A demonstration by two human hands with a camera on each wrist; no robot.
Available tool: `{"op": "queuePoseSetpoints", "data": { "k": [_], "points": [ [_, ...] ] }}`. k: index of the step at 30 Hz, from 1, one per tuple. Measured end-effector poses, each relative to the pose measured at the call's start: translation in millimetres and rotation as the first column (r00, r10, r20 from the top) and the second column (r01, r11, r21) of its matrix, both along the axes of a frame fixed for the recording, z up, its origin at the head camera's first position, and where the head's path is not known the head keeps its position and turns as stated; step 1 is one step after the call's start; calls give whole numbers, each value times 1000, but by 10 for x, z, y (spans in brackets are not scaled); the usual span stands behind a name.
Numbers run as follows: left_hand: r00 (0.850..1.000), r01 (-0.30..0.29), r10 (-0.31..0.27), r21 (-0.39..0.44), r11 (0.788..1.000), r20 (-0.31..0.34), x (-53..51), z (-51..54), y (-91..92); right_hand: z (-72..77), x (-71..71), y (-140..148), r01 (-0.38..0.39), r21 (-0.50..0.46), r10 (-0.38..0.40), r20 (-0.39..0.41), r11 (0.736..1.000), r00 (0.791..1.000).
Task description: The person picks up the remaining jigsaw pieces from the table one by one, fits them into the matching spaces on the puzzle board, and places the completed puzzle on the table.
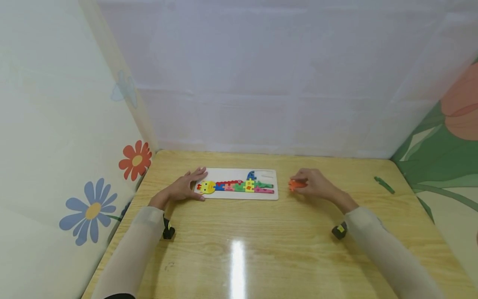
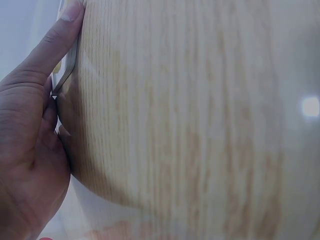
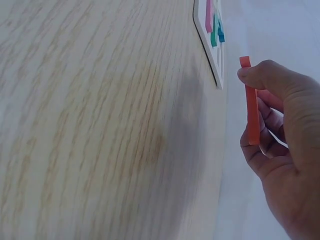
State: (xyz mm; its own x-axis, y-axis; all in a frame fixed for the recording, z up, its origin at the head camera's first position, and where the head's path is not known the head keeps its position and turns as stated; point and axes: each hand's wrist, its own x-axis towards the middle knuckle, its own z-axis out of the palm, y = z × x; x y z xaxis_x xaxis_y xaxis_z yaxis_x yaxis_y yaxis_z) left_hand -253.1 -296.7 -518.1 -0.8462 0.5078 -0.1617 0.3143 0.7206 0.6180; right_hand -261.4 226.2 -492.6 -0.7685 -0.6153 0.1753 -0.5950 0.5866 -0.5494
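Note:
A white puzzle board lies flat on the table, with a giraffe of coloured pieces running along it. The giraffe's yellow head is at the left end; green and pink leg pieces are at the right, below a blue piece. My left hand rests at the board's left end, thumb at the near edge and fingers spread toward the far edge. Just right of the board, my right hand pinches an orange puzzle piece between thumb and fingers, above the table. Pale empty outlines show at the board's upper right.
A dark green puzzle piece lies by itself near the right side of the wooden table. A white sheet rises behind the table. Flower-painted panels stand along both sides.

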Motion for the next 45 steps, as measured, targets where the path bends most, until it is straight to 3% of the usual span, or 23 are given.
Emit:
{"op": "queuePoseSetpoints", "data": {
  "k": [17, 26, 37, 45],
  "points": [
    [1000, 13, -12, 14, 1000, -16, -22, -35, -27, -4, -120, -196, -1, 15, 1, 21, 1000, 1000],
    [1000, 4, -4, 9, 1000, -15, -10, 15, -7, 31, -150, -295, -3, 7, 3, 40, 1000, 999],
    [1000, 5, -5, -1, 1000, -13, -18, -8, -5, 30, -203, -390, -49, -17, 48, -12, 999, 999],
    [1000, 2, -2, 3, 1000, -4, -7, -10, 1, 61, -210, -465, -48, 6, 48, -4, 999, 999]
  ]
}}
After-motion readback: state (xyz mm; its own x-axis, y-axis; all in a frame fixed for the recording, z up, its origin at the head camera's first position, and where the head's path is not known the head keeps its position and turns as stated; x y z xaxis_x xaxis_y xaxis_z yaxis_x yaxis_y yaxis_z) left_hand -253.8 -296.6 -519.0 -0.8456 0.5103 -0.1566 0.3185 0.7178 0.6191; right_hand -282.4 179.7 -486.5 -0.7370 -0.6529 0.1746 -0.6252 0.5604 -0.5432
